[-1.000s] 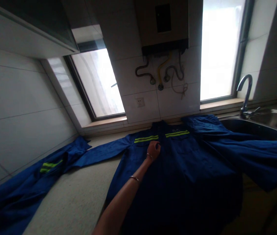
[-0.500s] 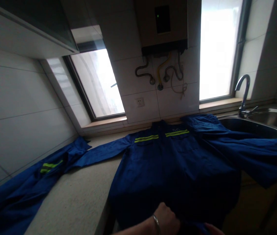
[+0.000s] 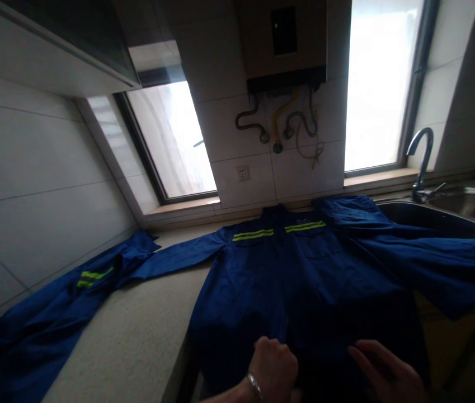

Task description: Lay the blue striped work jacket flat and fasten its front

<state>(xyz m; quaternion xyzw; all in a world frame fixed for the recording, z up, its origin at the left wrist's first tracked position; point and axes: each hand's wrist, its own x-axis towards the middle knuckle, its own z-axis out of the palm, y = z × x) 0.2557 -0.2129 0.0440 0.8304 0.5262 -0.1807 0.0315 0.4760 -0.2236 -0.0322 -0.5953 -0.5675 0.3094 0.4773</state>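
Blue work jacket (image 3: 245, 274) with yellow-green stripes lies front-up on the worktop (image 3: 145, 319), its lower part over the edge; spreading appears done, fastening of the lower front unconfirmed. Left hand (image 3: 276, 365) has curled fingers, right hand (image 3: 390, 372) bent ones, both over the dim lower cloth; whether either is clamped on it cannot be told, and the right wrist is cut off.
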